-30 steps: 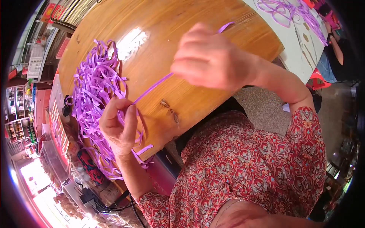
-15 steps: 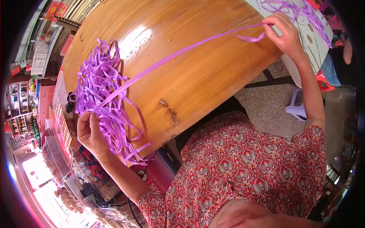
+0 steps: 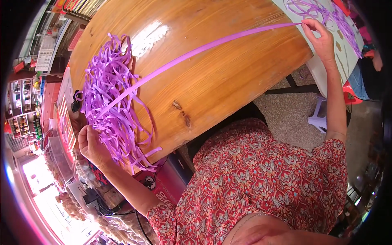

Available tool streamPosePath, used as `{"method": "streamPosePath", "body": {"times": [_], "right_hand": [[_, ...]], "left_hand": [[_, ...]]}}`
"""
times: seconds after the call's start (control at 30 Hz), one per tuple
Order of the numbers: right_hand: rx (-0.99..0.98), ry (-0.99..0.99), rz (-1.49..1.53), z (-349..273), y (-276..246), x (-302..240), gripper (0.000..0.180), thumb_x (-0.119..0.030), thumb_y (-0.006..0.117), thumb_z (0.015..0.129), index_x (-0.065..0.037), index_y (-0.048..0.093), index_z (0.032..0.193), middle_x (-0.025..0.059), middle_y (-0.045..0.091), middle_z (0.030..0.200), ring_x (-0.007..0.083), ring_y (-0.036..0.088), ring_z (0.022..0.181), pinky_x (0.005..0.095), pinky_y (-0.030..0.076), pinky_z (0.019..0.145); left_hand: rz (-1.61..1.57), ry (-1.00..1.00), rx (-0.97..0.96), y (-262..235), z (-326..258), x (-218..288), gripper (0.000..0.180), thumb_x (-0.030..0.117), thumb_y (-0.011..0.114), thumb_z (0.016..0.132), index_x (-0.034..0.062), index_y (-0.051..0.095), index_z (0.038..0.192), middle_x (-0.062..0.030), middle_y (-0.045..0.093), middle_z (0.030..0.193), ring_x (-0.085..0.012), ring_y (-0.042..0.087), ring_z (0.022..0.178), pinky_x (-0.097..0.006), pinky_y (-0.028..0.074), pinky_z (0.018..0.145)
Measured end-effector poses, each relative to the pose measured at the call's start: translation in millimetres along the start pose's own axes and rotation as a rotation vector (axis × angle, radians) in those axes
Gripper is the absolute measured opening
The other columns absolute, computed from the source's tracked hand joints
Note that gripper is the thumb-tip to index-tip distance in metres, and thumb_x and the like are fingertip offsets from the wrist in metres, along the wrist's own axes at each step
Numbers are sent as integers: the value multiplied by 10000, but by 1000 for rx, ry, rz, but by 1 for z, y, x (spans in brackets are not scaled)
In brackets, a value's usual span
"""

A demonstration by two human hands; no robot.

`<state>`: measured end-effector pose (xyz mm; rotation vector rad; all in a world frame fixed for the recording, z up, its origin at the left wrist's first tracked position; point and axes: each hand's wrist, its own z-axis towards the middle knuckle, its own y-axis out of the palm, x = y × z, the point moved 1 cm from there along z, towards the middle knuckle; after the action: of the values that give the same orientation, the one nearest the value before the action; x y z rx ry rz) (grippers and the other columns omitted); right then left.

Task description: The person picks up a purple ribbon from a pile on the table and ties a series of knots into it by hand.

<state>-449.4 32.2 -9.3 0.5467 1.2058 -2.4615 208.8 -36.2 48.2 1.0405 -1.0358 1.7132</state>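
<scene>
A long purple ribbon is stretched across the wooden table, rising from lower left to upper right. My left hand pinches its near end beside a large tangled heap of purple ribbon at the table's left side. At the far right, my right hand pinches the other end between thumb and fingertips, out over the table's right edge. The stretched strip passes above the heap and hides part of it.
A white table adjoins on the right, with more purple ribbon on it. Another person's hand shows beyond. A pale plastic stool stands on the floor. Shelves of small goods line the left.
My right hand has moved outward to the right, and the ribbon now spans farther between my hands. The loose tail that hung near my right hand no longer shows.
</scene>
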Motion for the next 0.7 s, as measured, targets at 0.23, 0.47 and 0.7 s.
{"method": "streamPosePath", "body": {"times": [0.23, 0.47, 0.7], "right_hand": [[17, 275, 495, -3, 12, 24, 176, -67, 618, 866, -27, 643, 1035, 7, 628, 985, 81, 570, 904, 219, 441, 836], [71, 537, 954, -2, 12, 33, 261, -14, 586, 866, 28, 576, 1123, 78, 596, 1106, 129, 560, 960, 255, 442, 854], [58, 502, 996, -7, 18, 25, 265, -26, 563, 886, 27, 568, 1145, 80, 596, 1104, 128, 556, 931, 264, 433, 842]], "left_hand": [[-359, -44, 9, 12, -8, -3, 123, 113, 590, 889, 5, 599, 947, -9, 563, 745, -85, 509, 656, -248, 456, 640], [-1300, -261, -94, 33, 5, -21, 298, 230, 565, 897, -44, 557, 1014, -166, 595, 1050, -294, 548, 1055, -458, 416, 976], [-1372, -218, -188, 50, 9, -8, 309, 310, 569, 881, 8, 541, 939, -35, 495, 761, -164, 426, 676, -319, 394, 683]]}}
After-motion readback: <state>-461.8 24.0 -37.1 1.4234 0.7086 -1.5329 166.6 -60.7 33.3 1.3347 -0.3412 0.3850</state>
